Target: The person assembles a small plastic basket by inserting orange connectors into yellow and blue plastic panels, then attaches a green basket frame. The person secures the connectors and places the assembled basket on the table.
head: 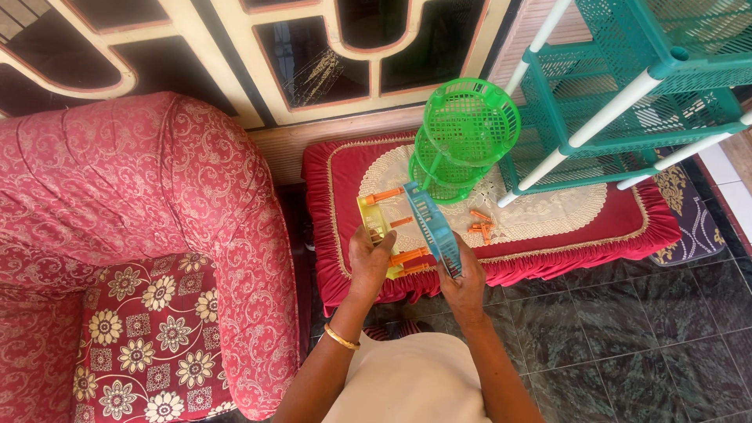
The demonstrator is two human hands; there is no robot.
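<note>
The left hand (370,262) is closed on a yellow tray (374,223), the right hand (462,283) on a blue tray (432,227); four orange pegs (407,256) bridge them. Tilted apart, a peg could likely pop out. At 1 o'clock lie about three loose orange pegs (481,223); at 12, three stacked green round baskets (470,121); at 2, one teal rack (627,94).

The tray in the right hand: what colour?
Blue tray, held by the right hand; head view.
</note>
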